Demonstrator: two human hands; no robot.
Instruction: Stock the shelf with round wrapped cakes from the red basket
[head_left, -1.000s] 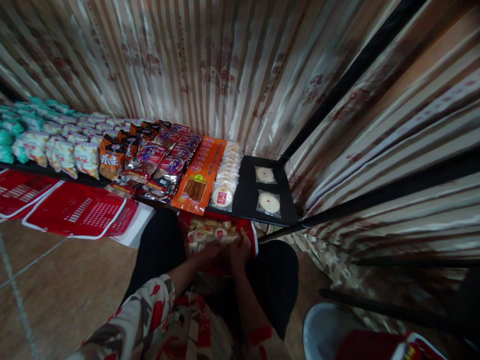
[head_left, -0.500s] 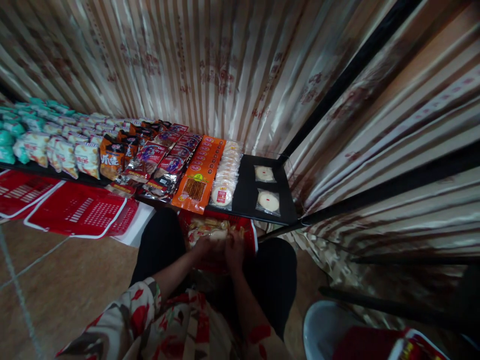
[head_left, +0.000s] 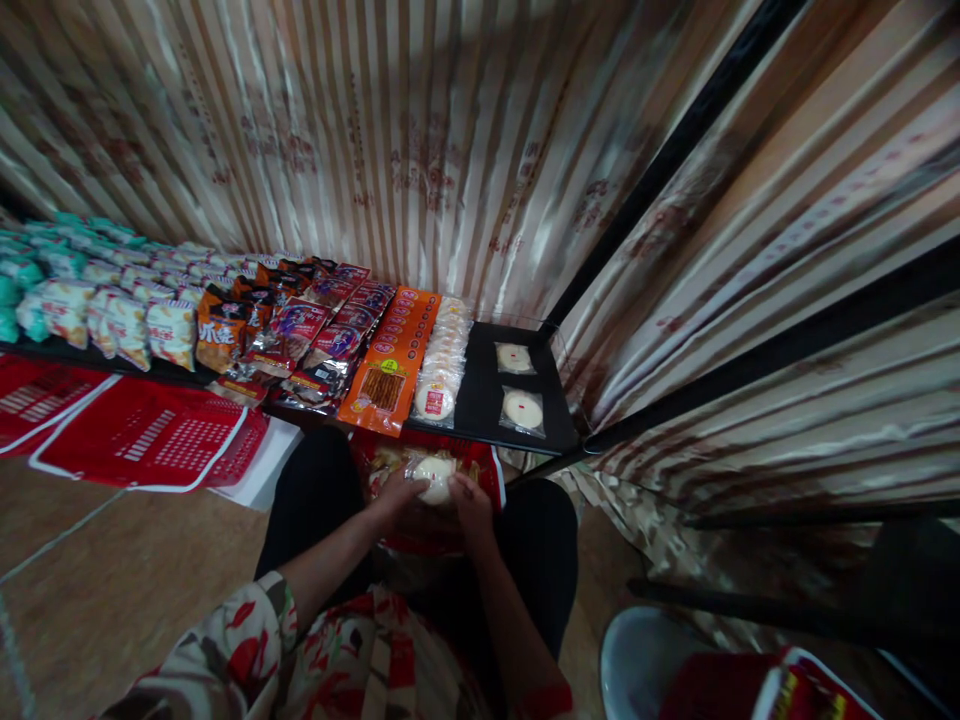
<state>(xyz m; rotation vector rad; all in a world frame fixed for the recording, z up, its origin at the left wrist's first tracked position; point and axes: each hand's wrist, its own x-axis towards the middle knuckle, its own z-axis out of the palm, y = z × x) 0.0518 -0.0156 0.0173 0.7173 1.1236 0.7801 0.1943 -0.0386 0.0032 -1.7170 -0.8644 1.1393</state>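
Between my knees, a round white cake in a clear wrapper (head_left: 435,478) is gripped from both sides. My left hand (head_left: 399,497) pinches its left edge and my right hand (head_left: 470,502) its right edge. Beneath it is a red basket (head_left: 491,470) with more clear-wrapped packets inside, partly hidden by my hands. On the black shelf (head_left: 484,385) just beyond, two wrapped white cakes (head_left: 523,408) lie apart at the right end. Left of them runs an overlapping row of similar wrapped cakes (head_left: 435,402), the front one with a red label.
Orange packs (head_left: 382,385), dark red packets (head_left: 304,320), white snack bags (head_left: 171,330) and green bags (head_left: 26,270) line the shelf leftwards. Red baskets (head_left: 150,435) stand below it. A black pole (head_left: 675,150) and curtain (head_left: 435,120) are behind; a grey stool (head_left: 637,660) is lower right.
Both hands have come up slightly out of the basket's contents, and one wrapped white cake now shows clearly between them. The view has shifted a little.
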